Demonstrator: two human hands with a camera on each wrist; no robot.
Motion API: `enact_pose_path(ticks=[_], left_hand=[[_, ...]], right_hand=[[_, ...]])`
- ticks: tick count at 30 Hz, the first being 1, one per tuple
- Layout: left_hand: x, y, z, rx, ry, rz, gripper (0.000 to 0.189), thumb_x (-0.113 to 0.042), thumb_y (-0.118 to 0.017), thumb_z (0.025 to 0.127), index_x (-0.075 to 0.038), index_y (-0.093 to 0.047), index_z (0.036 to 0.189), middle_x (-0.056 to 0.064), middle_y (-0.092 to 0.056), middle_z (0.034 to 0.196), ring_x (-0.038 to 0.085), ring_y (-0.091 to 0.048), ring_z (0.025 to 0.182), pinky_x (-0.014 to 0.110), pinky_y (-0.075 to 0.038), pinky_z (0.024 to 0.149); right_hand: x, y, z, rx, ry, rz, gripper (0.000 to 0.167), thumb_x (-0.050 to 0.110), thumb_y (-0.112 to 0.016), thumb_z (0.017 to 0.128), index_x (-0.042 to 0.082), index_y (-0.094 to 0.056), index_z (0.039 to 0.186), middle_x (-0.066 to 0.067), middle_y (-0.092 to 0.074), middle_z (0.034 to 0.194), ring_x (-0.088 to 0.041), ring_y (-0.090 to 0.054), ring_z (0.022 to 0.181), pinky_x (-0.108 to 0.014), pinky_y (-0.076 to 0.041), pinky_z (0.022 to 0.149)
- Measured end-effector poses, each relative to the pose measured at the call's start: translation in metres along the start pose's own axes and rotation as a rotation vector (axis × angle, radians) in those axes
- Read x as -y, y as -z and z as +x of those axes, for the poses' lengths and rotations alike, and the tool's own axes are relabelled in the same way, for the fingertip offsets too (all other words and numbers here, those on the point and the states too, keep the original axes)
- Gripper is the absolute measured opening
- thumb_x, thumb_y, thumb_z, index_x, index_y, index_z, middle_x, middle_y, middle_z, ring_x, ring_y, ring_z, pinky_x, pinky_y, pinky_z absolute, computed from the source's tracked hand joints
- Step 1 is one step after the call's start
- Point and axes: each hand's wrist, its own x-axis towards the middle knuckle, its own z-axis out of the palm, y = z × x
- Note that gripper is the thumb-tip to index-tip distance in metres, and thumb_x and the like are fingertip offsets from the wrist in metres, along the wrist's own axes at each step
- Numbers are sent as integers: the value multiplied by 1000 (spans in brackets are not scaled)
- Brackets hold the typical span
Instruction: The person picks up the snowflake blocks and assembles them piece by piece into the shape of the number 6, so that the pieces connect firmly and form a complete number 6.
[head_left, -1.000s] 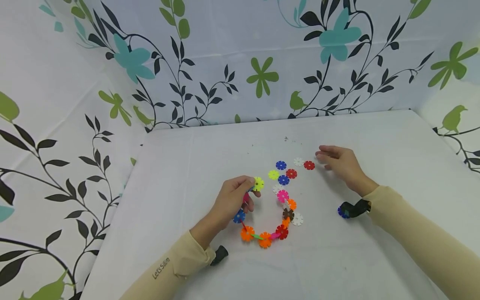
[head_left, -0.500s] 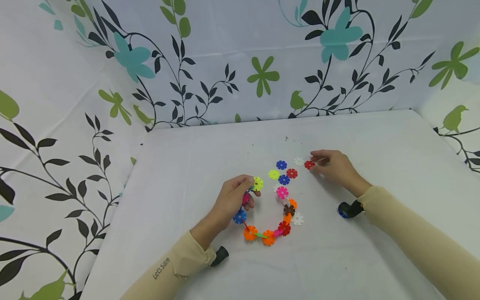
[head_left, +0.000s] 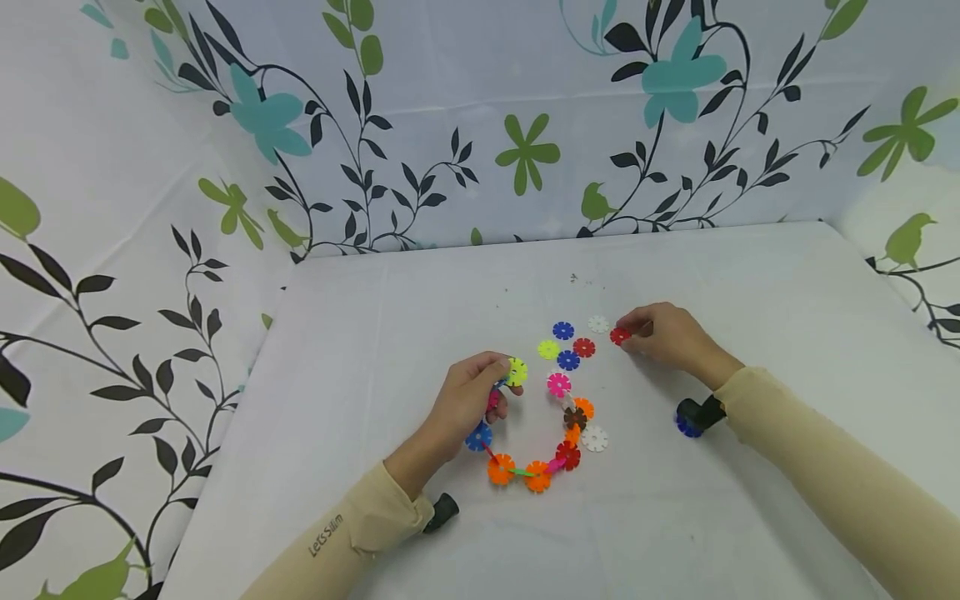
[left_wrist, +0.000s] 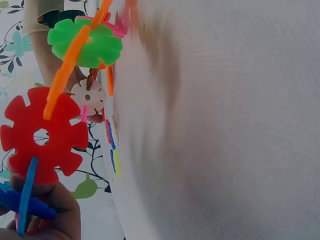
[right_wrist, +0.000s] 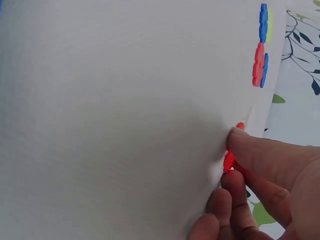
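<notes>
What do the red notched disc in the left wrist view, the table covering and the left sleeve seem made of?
Red notched disc: probably plastic, smooth; even colour, clean-cut slots.
Table covering: likely cloth, matte; fine weave-like texture, though coated fabric is possible.
Left sleeve: fabric, matte; folds at the cuff, fibre unclear.

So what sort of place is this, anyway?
Probably an indoor craft or play spot, though the wider room is out of view. The signs are a white tabletop, a leaf-and-bird-print backdrop behind it, and colorful notched plastic discs, some linked into a chain.
</notes>
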Motion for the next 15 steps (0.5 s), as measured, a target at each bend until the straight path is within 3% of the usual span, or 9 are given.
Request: enact_pose_path(ticks=[4, 8, 12, 15], left_hand=[[-1, 0, 0, -1, -5, -5, 30, -25, -47, 108, -4, -65, 120, 10, -69, 93, 19, -55, 61, 24, -48, 61], [-1, 0, 0, -5, -9, -7, 30, -24, -46, 108, -4, -65, 120, 10, -69, 93, 18, -55, 61, 25, -49, 62], [-1, 0, 1, -9, -6, -8, 31, -24, -46, 108, -4, -65, 122, 10, -69, 93, 17, -56, 61, 27, -50, 65], [-1, 0, 1, -9, -2, -10, 32, -24, -46, 108, -4, -64, 124, 10, -69, 94, 17, -57, 62, 30, -50, 69]], right_hand=[[2, 4, 0, 42, -17, 6, 36, 17, -76, 91, 4, -68, 123, -18, -64, 116, -37, -58, 109, -50, -54, 90], [1, 5, -1, 33, -19, 24, 33, 17, -79, 88, 5, -67, 116, -15, -64, 109, -34, -59, 101, -45, -56, 84], [3, 5, -4, 0, 23, 69, 22, 18, -79, 88, 8, -69, 105, -8, -65, 97, -29, -60, 90, -37, -54, 74], [11, 4, -7, 9, 69, 159, 17, 18, -79, 89, 10, -71, 101, -5, -68, 94, -26, -62, 88, -35, -53, 74]])
